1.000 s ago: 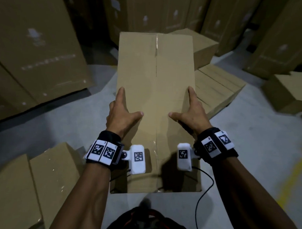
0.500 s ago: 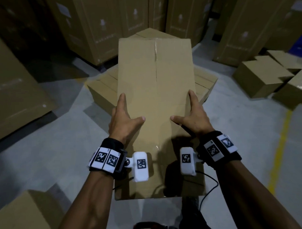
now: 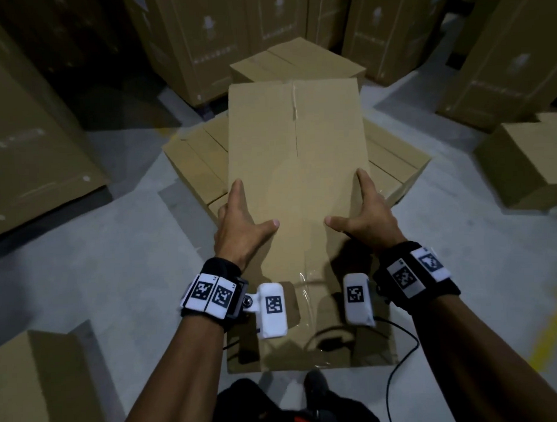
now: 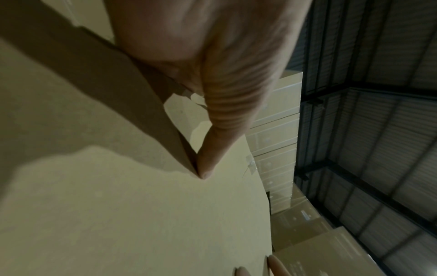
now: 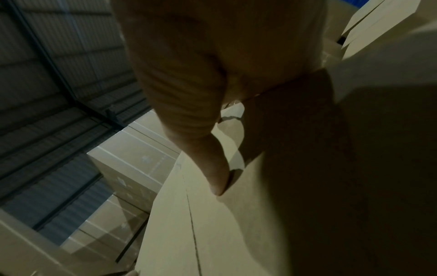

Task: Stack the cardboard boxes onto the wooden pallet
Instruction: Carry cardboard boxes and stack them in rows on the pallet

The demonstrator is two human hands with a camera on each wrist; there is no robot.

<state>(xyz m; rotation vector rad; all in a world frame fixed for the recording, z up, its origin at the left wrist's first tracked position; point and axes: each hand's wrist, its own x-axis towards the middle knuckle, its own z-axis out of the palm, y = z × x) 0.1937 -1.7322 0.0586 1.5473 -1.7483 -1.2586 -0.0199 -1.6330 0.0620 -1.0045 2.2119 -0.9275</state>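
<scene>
A long taped cardboard box [image 3: 296, 178] is held level in front of me. My left hand [image 3: 239, 224] grips its left edge and my right hand [image 3: 366, 217] its right edge, each with the thumb on top and an index finger along the side. The left wrist view shows the thumb [image 4: 220, 130] pressed on the box top [image 4: 118, 214]; the right wrist view shows the other thumb [image 5: 203, 149] on the box [image 5: 236, 233]. Under the box's far half lies a low layer of boxes [image 3: 193, 160], with one more box [image 3: 300, 61] on it at the back. No pallet wood shows.
Tall cartons [image 3: 220, 39] wall the back, and a big carton [image 3: 25, 140] stands on the left. Loose boxes sit at right [image 3: 528, 161] and lower left [image 3: 46, 386]. A yellow floor line [image 3: 550, 334] runs at right. A black cable [image 3: 399, 358] hangs by my right arm.
I have turned and carried the box toward the low layer of boxes, which has shifted from the right side to directly beneath the box's far end. Both grips are unchanged.
</scene>
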